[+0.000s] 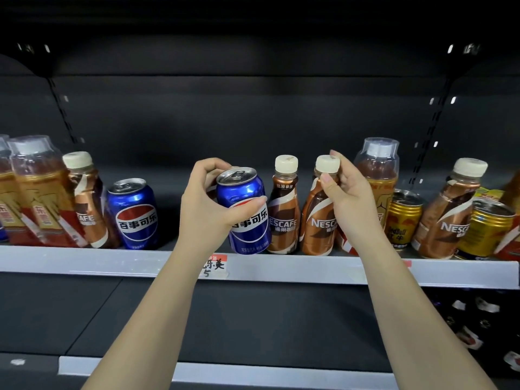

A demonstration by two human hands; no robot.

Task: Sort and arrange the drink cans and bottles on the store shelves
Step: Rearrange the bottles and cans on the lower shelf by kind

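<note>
Sorting is incomplete: at 9 o'clock, tea bottles (36, 192), a Nescafé bottle (85, 201) and a Pepsi can (132, 213) stand mixed. The left hand (205, 204) grips a second Pepsi can (247, 212), tilted at the shelf edge (112, 261). The right hand (351, 198) pinches the neck of a standing Nescafé bottle (318, 220); at 3 o'clock, Red Bull cans (402, 220) remain unsorted among bottles.

Both arms raised; left hand (206, 204) and right hand (351, 192) each grip, fingers curled
</note>
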